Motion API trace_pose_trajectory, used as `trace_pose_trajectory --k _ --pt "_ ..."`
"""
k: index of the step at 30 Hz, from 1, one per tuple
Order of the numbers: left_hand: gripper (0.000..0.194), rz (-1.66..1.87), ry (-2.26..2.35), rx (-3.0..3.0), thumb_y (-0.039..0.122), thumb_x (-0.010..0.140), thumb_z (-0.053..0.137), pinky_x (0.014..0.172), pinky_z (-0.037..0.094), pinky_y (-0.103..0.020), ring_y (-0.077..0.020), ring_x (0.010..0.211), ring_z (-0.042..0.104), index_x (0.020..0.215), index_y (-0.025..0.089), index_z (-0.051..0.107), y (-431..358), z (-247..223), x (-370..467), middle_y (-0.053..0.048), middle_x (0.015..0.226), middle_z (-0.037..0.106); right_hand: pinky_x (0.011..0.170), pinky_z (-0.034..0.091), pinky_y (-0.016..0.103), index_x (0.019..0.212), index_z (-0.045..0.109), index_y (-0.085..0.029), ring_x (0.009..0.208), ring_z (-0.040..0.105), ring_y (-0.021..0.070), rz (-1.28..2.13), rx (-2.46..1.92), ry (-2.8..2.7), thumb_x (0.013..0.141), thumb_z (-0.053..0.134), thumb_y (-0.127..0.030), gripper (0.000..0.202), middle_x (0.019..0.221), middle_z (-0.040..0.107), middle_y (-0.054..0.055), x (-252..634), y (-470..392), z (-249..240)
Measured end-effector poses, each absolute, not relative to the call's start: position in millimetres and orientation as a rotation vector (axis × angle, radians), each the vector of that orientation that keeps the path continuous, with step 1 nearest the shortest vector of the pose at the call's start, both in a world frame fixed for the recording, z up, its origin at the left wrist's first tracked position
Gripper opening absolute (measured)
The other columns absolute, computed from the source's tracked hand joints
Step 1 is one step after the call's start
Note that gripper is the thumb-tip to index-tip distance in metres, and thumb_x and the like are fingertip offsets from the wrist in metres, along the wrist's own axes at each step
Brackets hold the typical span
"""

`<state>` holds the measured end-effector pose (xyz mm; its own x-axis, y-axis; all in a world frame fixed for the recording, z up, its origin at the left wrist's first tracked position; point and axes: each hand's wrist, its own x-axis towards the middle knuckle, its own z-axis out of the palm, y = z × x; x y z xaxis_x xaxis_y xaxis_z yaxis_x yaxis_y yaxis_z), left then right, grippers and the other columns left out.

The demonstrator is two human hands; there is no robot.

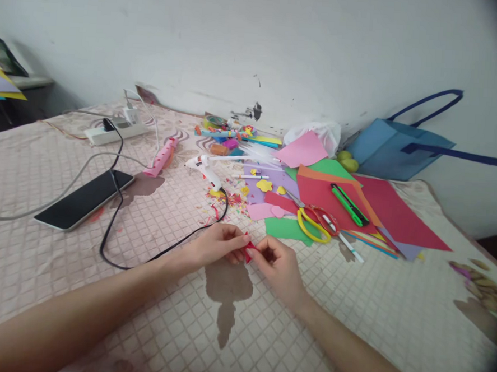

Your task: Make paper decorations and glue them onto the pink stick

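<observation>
Between my hands, near the middle of the head view, is a small folded red paper piece (249, 252). My left hand (223, 243) pinches its left side between thumb and fingers. My right hand (278, 262) grips its right side, the fingers curled and the thumb on the paper. Just beyond my hands lie coloured paper scraps (226, 201) and a white glue gun (207, 172). Scissors (313, 223) with yellow and red handles rest to the right, beside a green paper piece (286, 227).
A black tablet-like device (85, 198) and power strip (117, 133) sit left, their cables crossing the patterned tablecloth (160, 315). Right are red sheets (398, 212), a green cutter (349, 205) and a blue bag (398, 147). A pink paper roll (162, 157) lies behind left.
</observation>
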<state>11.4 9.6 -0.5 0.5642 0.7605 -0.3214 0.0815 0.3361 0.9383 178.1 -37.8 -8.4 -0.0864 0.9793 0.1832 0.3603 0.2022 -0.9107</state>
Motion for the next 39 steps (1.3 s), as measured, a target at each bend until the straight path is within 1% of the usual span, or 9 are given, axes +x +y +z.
trace_pose_trajectory --k 4,7,12,15,19,27,30,34,39 --pt "0.027 0.529 0.775 1.027 0.037 0.07 0.068 0.066 0.049 -0.024 -0.0113 0.065 0.062 0.074 0.012 0.06 11.1 -1.9 8.3 -0.004 0.073 0.066 0.047 0.034 0.023 0.067 0.051 -0.02 0.049 0.041 0.0098 1.104 -1.28 -1.49 0.081 0.057 -0.037 0.023 0.055 0.047 -0.004 183.1 -35.3 -11.0" --pt "0.021 0.544 0.766 1.021 0.03 0.069 0.069 0.063 0.047 -0.022 -0.0086 0.061 0.059 0.076 0.012 0.06 11.8 -4.5 7.7 -0.001 0.071 0.064 0.046 0.036 0.022 0.074 0.051 -0.021 0.049 0.045 0.0095 1.191 -1.243 -1.357 0.083 0.054 -0.038 0.02 0.061 0.049 -0.003 185.7 -32.4 -14.5" --pt "0.03 0.671 0.798 1.142 0.026 0.069 0.069 0.056 0.043 -0.021 -0.0089 0.058 0.057 0.09 0.016 0.05 11.2 -7.9 9.4 0.001 0.069 0.061 0.053 0.042 0.023 0.093 0.046 -0.025 0.057 0.05 0.0109 1.192 -1.192 -1.26 0.081 0.056 -0.031 0.016 0.072 0.054 -0.003 186.3 -31.8 -15.7" --pt "0.026 0.74 0.797 1.189 0.025 0.071 0.067 0.054 0.042 -0.021 -0.0083 0.055 0.055 0.085 0.017 0.047 10.4 -6.5 10.2 0.003 0.066 0.058 0.06 0.044 0.024 0.088 0.052 -0.023 0.065 0.053 0.0122 1.108 -1.199 -1.369 0.082 0.052 -0.027 0.007 0.077 0.055 -0.001 187.9 -33.0 -13.7" --pt "0.009 0.733 0.783 1.253 0.019 0.073 0.06 0.061 0.043 -0.021 -0.0081 0.061 0.054 0.079 0.013 0.057 10.6 -3.5 9.9 0.001 0.07 0.058 0.069 0.044 0.027 0.088 0.058 -0.021 0.076 0.055 0.0141 1.037 -1.221 -1.473 0.083 0.048 -0.021 0.012 0.084 0.06 0.001 191.9 -32.9 -14.4" --pt "0.022 0.814 0.73 1.432 0.006 0.071 0.051 0.067 0.042 -0.022 -0.0108 0.074 0.057 0.088 0.014 0.062 8.8 -4.6 9.9 -0.002 0.083 0.064 0.078 0.047 0.032 0.089 0.059 -0.023 0.086 0.059 0.0172 1.022 -1.102 -1.425 0.076 0.059 -0.021 0.013 0.089 0.063 0.002 191.0 -29.4 -17.5" --pt "0.021 0.846 0.74 1.464 0.006 0.07 0.055 0.07 0.044 -0.023 -0.0127 0.079 0.058 0.088 0.014 0.063 6.4 -4.2 10.9 -0.003 0.087 0.065 0.077 0.047 0.032 0.088 0.058 -0.023 0.085 0.059 0.0172 1.019 -1.087 -1.41 0.074 0.063 -0.024 0.015 0.088 0.062 0.003 189.1 -30.1 -15.9" --pt "0.011 0.883 0.759 1.451 0.017 0.074 0.062 0.068 0.044 -0.023 -0.0121 0.074 0.058 0.084 0.012 0.063 3.5 -2.8 12.3 -0.004 0.082 0.065 0.074 0.046 0.03 0.081 0.059 -0.022 0.08 0.057 0.0161 1.007 -1.115 -1.379 0.075 0.064 -0.027 0.009 0.082 0.061 0.002 187.3 -32.2 -13.6" --pt "0.015 0.909 0.802 1.428 0.025 0.076 0.064 0.068 0.044 -0.024 -0.0127 0.073 0.057 0.08 0.01 0.063 2.2 -1.9 13.3 -0.005 0.079 0.064 0.066 0.042 0.025 0.076 0.057 -0.021 0.072 0.053 0.0128 1.122 -1.159 -1.259 0.077 0.064 -0.029 0.01 0.077 0.058 -0.001 183.9 -35.2 -14.1"
